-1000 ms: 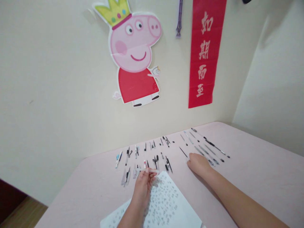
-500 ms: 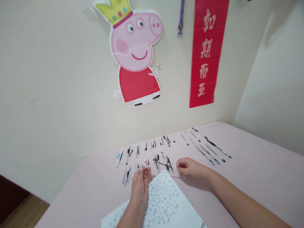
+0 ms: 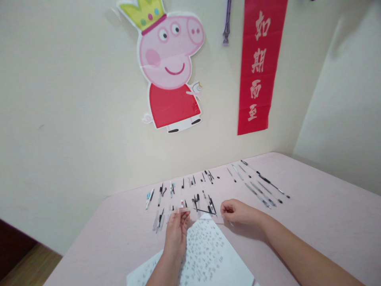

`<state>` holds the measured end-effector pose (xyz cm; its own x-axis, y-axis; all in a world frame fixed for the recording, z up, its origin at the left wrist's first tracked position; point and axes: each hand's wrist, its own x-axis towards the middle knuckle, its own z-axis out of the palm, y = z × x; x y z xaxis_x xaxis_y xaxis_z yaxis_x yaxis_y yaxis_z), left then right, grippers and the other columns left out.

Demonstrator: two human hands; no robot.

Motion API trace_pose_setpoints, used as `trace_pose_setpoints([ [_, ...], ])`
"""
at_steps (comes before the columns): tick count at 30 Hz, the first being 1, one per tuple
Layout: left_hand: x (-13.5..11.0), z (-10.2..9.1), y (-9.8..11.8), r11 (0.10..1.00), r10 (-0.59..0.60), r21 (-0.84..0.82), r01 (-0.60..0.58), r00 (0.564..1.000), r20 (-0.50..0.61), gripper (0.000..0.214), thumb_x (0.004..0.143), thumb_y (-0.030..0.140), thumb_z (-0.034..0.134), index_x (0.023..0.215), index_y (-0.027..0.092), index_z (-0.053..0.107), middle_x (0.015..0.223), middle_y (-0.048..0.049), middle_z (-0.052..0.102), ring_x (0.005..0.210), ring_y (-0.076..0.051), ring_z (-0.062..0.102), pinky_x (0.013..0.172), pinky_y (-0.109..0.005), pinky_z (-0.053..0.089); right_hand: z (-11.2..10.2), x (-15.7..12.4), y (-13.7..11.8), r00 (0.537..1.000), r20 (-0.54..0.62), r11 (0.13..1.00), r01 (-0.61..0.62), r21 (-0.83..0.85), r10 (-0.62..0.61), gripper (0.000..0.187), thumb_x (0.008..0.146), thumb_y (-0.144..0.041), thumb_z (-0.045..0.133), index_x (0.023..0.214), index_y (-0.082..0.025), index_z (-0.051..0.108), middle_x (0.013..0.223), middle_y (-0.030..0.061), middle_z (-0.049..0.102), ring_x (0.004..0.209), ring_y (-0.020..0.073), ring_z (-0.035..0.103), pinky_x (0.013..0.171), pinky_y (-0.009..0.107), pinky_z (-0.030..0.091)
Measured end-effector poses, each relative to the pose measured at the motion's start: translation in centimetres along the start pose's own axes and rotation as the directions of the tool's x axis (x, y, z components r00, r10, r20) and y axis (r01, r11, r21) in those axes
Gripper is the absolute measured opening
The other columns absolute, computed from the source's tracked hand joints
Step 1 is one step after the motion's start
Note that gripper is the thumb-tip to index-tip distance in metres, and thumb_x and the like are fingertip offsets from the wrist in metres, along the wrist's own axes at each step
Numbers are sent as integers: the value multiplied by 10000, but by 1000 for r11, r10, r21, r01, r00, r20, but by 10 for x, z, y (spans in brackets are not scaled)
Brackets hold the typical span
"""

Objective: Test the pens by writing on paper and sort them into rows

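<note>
Nearest to the person lies a white sheet [image 3: 208,254], flat paper covered with small handwritten rows, on the pale pink, smooth desk [image 3: 312,222]. The left hand [image 3: 176,232] rests over the sheet's upper left part, its fingers closed around a clear barrel [image 3: 176,211], a short transparent plastic tube held at the fingertips at 12 o'clock of the hand. At 3 o'clock of it, near but apart, the right hand [image 3: 238,211] is curled into a loose fist and pinches a black refill [image 3: 204,211], a very thin straight rod that points toward 9 o'clock, with its tip close to the barrel but not touching it.

Beyond the hands, small pen parts [image 3: 184,190], black, grey and clear, lie in short rows. At 1 o'clock, whole pens [image 3: 262,184] lie side by side, slim and long.

On the cream wall hang a glossy pig cutout [image 3: 169,67] and a red banner [image 3: 262,63].

One second ago the right hand was reaching out by the whole pens. Now it is drawn back nearer to the left hand, with the refill in it.
</note>
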<state>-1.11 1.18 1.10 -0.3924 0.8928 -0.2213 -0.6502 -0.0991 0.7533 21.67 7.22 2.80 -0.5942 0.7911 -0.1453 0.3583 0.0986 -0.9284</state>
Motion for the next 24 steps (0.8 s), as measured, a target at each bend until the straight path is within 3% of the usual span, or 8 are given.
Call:
trace_pose_setpoints([
  [5, 0, 0, -1, 1000, 5, 26, -6, 999, 32, 104, 778, 205, 620, 713, 124, 628, 704, -50, 687, 652, -90, 636, 602, -163, 527, 1, -3, -7, 1000, 1, 1000, -15, -17, 15, 53, 621, -137, 471, 652, -155, 510, 507, -43, 491, 424, 57, 421, 399, 161, 281],
  [12, -7, 4, 0, 990, -6, 138, -8, 995, 97, 272, 643, 362, 736, 756, 139, 628, 716, -32, 674, 671, -112, 625, 594, -190, 515, 0, 1, -4, 1000, -26, 1000, 7, -13, -7, 24, 644, -171, 517, 649, -148, 522, 491, -56, 456, 423, 60, 403, 407, 174, 276],
  [17, -11, 6, -1, 981, -38, 195, 9, 989, 145, 255, 641, 308, 747, 784, 119, 651, 795, -51, 684, 713, -111, 630, 651, -186, 509, 5, 3, -10, 999, 10, 992, 32, 126, -34, 123, 664, -256, 567, 717, -148, 543, 507, -53, 491, 421, 67, 431, 430, 190, 323],
  [24, -15, 7, -2, 976, -165, 180, 123, 956, 241, 201, 689, 222, 719, 845, 114, 653, 797, -59, 682, 750, -126, 641, 694, -201, 519, 20, 7, -9, 999, 6, 948, 40, 316, -44, 212, 656, -315, 643, 767, -151, 567, 582, -14, 596, 511, 97, 546, 497, 216, 395],
])
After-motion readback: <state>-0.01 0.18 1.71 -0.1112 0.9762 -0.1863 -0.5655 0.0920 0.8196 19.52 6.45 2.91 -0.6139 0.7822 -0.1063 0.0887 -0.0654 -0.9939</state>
